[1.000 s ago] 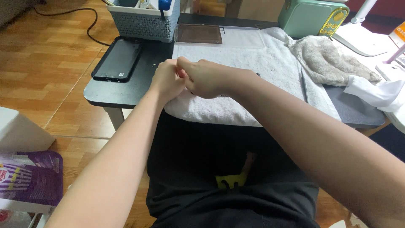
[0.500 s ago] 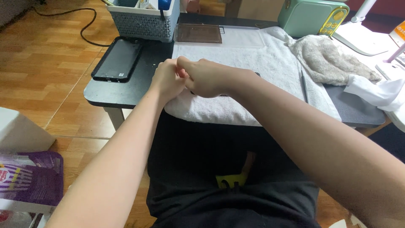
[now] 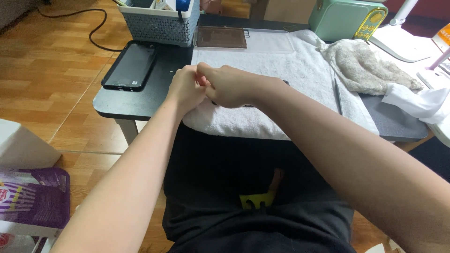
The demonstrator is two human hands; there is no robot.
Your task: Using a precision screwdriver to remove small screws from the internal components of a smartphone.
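My left hand [image 3: 185, 89] and my right hand [image 3: 232, 86] meet knuckle to knuckle above the near left part of a white towel [image 3: 290, 65] spread on a black table [image 3: 140, 100]. Both hands have their fingers curled in, fingertips touching each other. Whatever may sit between the fingertips is hidden. A dark flat object [image 3: 247, 106] lies on the towel under my right hand, mostly covered by it.
A black phone [image 3: 130, 65] lies left of the towel. Behind stand a grey basket [image 3: 159, 26], a brown flat tray [image 3: 220, 37] and a green box [image 3: 344, 18]. A beige cloth [image 3: 363, 65] and white cloth [image 3: 415, 100] lie at the right. A purple bag [image 3: 33, 197] sits on the floor.
Both hands stay pressed together at the same spot over the towel; only the fingers shift slightly.
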